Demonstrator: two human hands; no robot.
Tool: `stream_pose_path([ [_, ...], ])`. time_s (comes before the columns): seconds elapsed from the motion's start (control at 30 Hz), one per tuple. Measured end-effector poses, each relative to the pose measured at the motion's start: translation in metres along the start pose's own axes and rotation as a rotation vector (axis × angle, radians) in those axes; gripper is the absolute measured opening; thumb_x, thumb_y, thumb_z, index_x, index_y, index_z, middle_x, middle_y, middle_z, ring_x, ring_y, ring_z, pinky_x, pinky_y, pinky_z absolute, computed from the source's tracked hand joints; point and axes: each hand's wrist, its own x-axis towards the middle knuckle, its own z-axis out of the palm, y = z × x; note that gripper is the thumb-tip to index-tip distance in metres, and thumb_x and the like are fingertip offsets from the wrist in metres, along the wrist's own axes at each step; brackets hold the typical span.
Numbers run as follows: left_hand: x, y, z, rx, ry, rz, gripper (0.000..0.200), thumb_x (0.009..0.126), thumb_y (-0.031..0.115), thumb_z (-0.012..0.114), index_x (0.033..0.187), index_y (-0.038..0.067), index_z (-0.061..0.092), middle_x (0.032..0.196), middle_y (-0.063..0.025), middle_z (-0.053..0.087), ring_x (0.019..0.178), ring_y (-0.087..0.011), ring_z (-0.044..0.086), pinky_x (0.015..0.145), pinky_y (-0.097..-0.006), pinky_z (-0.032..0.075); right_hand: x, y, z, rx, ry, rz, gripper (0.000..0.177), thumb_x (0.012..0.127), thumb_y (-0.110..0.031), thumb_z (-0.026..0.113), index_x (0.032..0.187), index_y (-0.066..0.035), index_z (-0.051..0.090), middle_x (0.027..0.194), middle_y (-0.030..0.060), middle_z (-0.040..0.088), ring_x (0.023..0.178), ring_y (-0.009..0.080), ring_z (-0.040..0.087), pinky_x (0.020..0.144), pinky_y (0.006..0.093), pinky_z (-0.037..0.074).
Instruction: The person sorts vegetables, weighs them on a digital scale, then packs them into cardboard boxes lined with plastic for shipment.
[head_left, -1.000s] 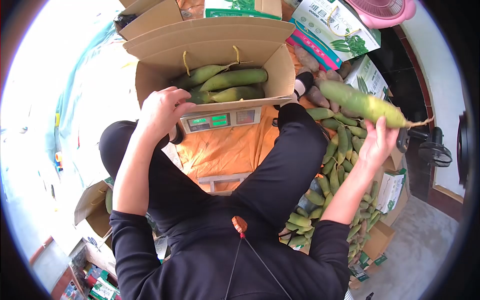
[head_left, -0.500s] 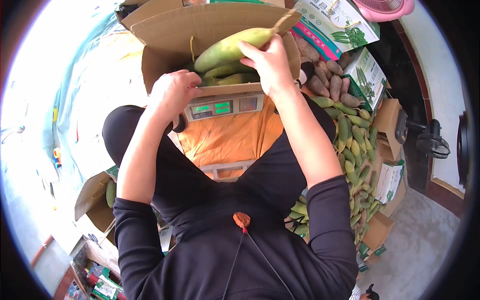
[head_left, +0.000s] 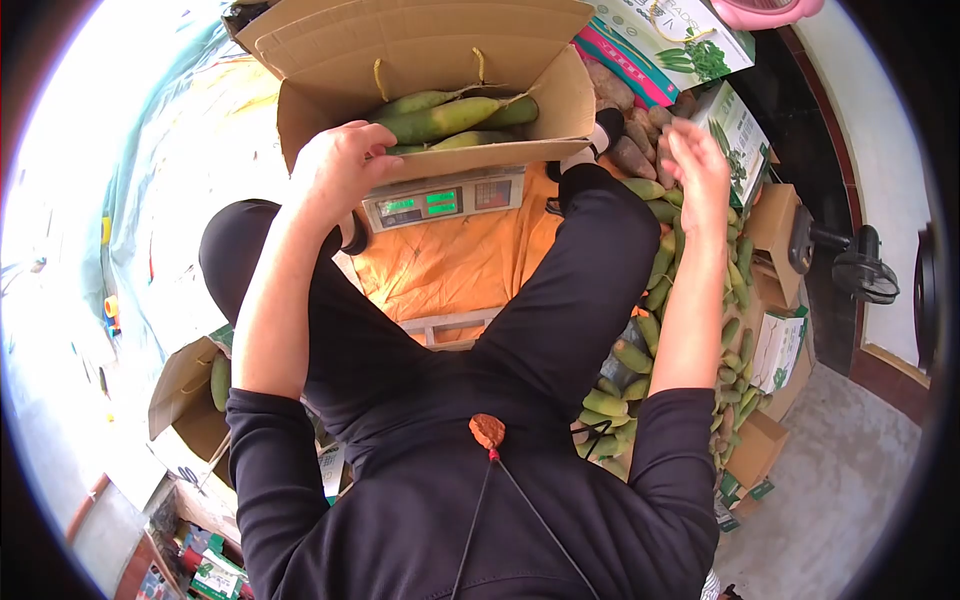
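Note:
An open cardboard box (head_left: 460, 157) holds several green radishes (head_left: 440, 118), which lie on their sides. It stands on a digital scale (head_left: 440, 203) with lit green figures. My left hand (head_left: 340, 163) is closed over the box's near left edge, thumb outside and fingertips at the rim. To the right, my right hand (head_left: 700, 170) is in the air beyond the box, empty, with loosely bent fingers held apart. Below and beside it lies a pile of green radishes (head_left: 630, 355).
Brownish-red tubers (head_left: 630, 157) lie right of the box, near printed cartons (head_left: 735, 140). A fan (head_left: 865, 268) stands farther right. Another open box (head_left: 190, 400) with a radish is at my left. Orange cloth (head_left: 450, 265) covers the ground between my legs.
My right hand has let go of a radish, now lying in the box, and moved right over the pile. My left hand stays at the box edge.

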Motion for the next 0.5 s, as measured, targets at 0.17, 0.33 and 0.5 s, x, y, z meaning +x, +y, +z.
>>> stream_pose_path([
  [0.17, 0.000, 0.001, 0.000, -0.010, 0.010, 0.002, 0.023, 0.077, 0.019, 0.069, 0.094, 0.004, 0.067, 0.086, -0.0094, 0.065, 0.080, -0.0249, 0.065, 0.073, -0.0335, 0.051, -0.035, 0.100, -0.046, -0.188, 0.145, 0.263, 0.022, 0.085, -0.017, 0.063, 0.106, -0.008, 0.062, 0.092, -0.0025, 0.062, 0.082, 0.0080, 0.058, 0.068, 0.0243, 0.044],
  [0.33, -0.001, 0.001, 0.002, -0.020, 0.016, -0.002, 0.023, 0.077, 0.019, 0.069, 0.095, 0.004, 0.067, 0.086, -0.0101, 0.065, 0.080, -0.0244, 0.065, 0.074, -0.0337, 0.051, -0.090, 0.203, -0.067, -0.239, 0.087, 0.236, 0.020, 0.085, -0.010, 0.058, 0.102, -0.003, 0.064, 0.082, 0.0005, 0.062, 0.075, 0.0096, 0.056, 0.060, 0.0241, 0.043],
  [0.5, -0.001, 0.003, 0.001, -0.004, -0.003, -0.016, 0.023, 0.078, 0.019, 0.069, 0.095, 0.004, 0.067, 0.087, -0.0101, 0.065, 0.081, -0.0242, 0.065, 0.074, -0.0337, 0.051, -0.138, 0.222, -0.051, -0.383, 0.067, 0.321, 0.017, 0.088, -0.009, 0.054, 0.098, -0.001, 0.064, 0.083, 0.0011, 0.061, 0.075, 0.0109, 0.055, 0.066, 0.0260, 0.044],
])
